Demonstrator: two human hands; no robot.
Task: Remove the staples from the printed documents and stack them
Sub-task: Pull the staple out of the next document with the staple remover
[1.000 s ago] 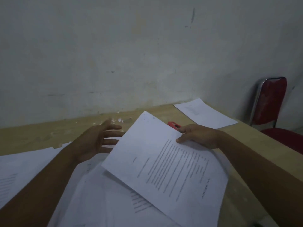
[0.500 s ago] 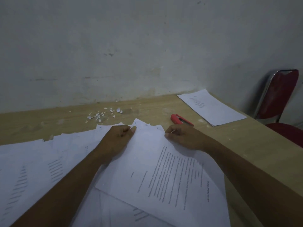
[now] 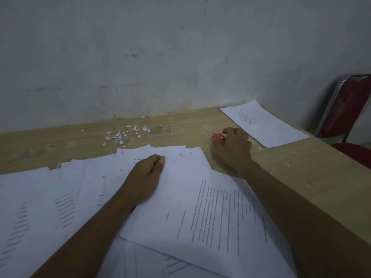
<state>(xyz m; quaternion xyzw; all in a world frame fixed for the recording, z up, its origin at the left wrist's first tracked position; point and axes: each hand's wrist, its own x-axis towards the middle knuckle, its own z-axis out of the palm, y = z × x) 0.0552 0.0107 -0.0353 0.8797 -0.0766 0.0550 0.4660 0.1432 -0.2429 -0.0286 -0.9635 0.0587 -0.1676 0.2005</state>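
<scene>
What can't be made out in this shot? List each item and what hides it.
- Head view: the red tool lies mostly under the right hand; grip unclear.
- Head view: the left hand pinches the corner of the top document, covering any staple there.
- Head view: the printed text is too small and dim to read.
- Head view: the red chair is cut off by the right edge.

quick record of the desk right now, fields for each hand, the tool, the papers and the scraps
left hand: pinches far corner of top document
right hand: fingers curl round red staple remover
loose sheets: spread under and left of the top document
set-aside paper: far right corner of table
paper scraps: near the wall
</scene>
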